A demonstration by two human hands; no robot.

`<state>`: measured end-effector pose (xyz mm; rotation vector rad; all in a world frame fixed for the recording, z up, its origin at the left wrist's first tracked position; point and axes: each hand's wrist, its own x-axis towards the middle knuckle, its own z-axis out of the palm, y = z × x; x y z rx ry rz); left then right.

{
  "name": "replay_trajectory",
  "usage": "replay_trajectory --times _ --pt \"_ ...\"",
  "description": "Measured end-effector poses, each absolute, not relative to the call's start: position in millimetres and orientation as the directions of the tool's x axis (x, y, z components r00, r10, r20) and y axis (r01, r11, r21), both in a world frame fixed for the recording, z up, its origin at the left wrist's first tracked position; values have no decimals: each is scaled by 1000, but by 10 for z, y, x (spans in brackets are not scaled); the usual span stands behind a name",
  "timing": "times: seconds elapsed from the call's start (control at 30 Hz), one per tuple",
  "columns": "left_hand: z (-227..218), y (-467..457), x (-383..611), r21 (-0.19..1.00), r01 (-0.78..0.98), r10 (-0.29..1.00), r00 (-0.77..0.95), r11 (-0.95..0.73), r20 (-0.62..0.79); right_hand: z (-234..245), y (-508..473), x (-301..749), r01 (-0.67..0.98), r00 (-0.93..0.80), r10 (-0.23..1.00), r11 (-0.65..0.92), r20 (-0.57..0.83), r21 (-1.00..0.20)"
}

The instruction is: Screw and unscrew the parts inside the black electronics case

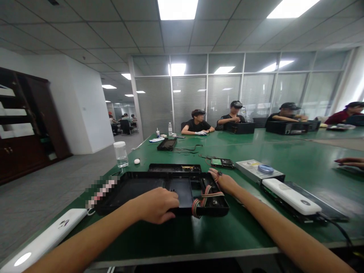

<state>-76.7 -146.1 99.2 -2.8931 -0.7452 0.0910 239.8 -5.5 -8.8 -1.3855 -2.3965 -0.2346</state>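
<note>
A shallow black plastic case (pixel 182 191), open side up, spans the table in front of me. Striped ribbon cables (pixel 209 195) loop inside its right end and hang over the front wall. My left hand (pixel 160 204) is closed at the case's front wall, with fingers curled inside and the thumb outside. At the back right corner, my right hand (pixel 224 182) grips the rim, its fingertips partly hidden. A small dark item shows at that hand's fingers, too small to name. Directly behind the case lies another black panel (pixel 162 167) with a small board on it.
To the right are a metal box (pixel 253 168) with a blue roll of tape (pixel 266 169), a green circuit board (pixel 218 163) and a white power bank (pixel 291 196). A clear jar (pixel 121 157) and a white device (pixel 48 239) stand left. Other people sit across the table.
</note>
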Motion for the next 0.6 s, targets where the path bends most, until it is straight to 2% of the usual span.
replay_trajectory --times 0.17,0.27,0.33,0.43,0.5,0.6 --pt "603 -1502 -810 -113 503 510 859 -857 -45 -31 156 2857 939 -327 908 342 263 -14" --pt "464 -1460 -832 -89 500 505 862 -862 -49 11 202 2993 978 -176 947 199 268 -60" --pt "455 -1370 -844 -57 522 525 848 -851 -81 26 182 2964 963 -165 938 220 304 -157" --pt "529 -1091 -834 -13 584 580 803 -812 -137 8 98 2730 850 -306 906 399 293 -344" --pt "573 -819 -807 -42 614 615 787 -788 -45 -27 25 2511 804 -389 882 466 268 -369" --pt "541 -385 -774 -168 697 673 717 -697 184 -77 -74 2252 855 -391 874 461 287 -237"
